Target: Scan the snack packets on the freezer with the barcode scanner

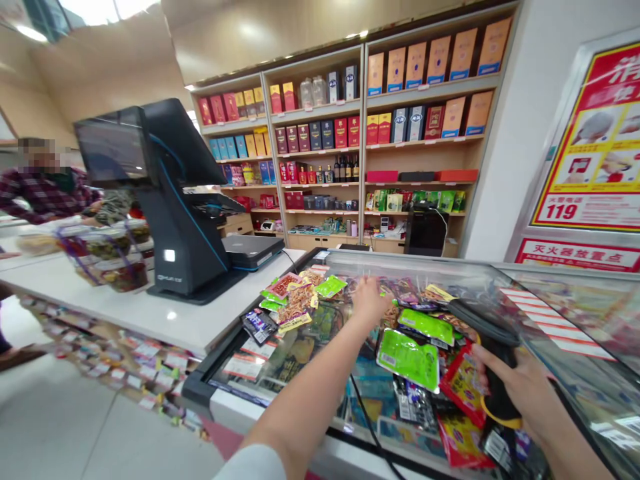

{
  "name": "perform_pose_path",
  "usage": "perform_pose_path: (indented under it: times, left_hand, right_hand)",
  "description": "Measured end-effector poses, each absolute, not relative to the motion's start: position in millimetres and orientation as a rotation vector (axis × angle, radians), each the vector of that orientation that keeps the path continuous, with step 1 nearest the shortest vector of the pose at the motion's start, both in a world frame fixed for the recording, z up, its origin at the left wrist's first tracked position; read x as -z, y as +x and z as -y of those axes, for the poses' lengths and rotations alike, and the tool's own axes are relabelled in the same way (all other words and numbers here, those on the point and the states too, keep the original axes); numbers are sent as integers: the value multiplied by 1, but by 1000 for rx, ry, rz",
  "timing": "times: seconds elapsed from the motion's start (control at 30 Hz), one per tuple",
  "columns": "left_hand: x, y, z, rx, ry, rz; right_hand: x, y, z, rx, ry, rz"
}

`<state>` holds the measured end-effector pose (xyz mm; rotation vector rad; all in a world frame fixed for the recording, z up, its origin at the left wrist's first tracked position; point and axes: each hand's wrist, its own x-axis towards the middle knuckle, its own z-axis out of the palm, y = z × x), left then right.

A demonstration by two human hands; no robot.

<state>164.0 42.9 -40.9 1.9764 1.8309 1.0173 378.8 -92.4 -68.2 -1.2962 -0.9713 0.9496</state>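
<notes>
Handheld scanner (483,323), black with yellow trim, pouch (407,360), bright green, packet (464,381), red and yellow, label strip (557,323), red-and-white striped, bench (197,330), white, shirt (40,195), dark plaid

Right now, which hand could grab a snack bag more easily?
Probably the left hand: it reaches out over the snack bags, though its fingertips are hard to make out. The right hand is busy holding the black scanner.

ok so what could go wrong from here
The scanner in the right hand sits close to loose packets, so it might knock some aside. The black cord running across the case's front edge could snag. With packets heaped on both sides of the left hand, some might get mixed up.
</notes>
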Motion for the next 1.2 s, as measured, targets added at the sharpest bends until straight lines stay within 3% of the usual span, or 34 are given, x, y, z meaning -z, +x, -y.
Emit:
perform_pose_path:
  times: [0.23, 0.3, 0.53, 0.73, 0.9, 1.2]
  left_hand:
    - [47, -21, -35, -1381, 1459, -2156]
    - [46, -63, -27, -1349, 1324, -2325]
    - [39, -125, -9, -240, 1489, -2561]
    - [42, -133, -14, -183, 1700, -2462]
    - [41, -143, -9, -428, 1691, -2196]
    - [38, -70, -18, -1625, 975, -1438]
  right_hand:
    - [70, 338, 76, -991, -1298, 1177]
    - [67, 327, 74, -974, -1288, 1187]
    - [61, 298, 67, -1009, -1319, 1263]
    - [59, 276, 63, -997, -1287, 1315]
    - [52, 255, 65, -1020, -1225, 1329]
    - [50, 220, 59, -1151, -1156, 1424]
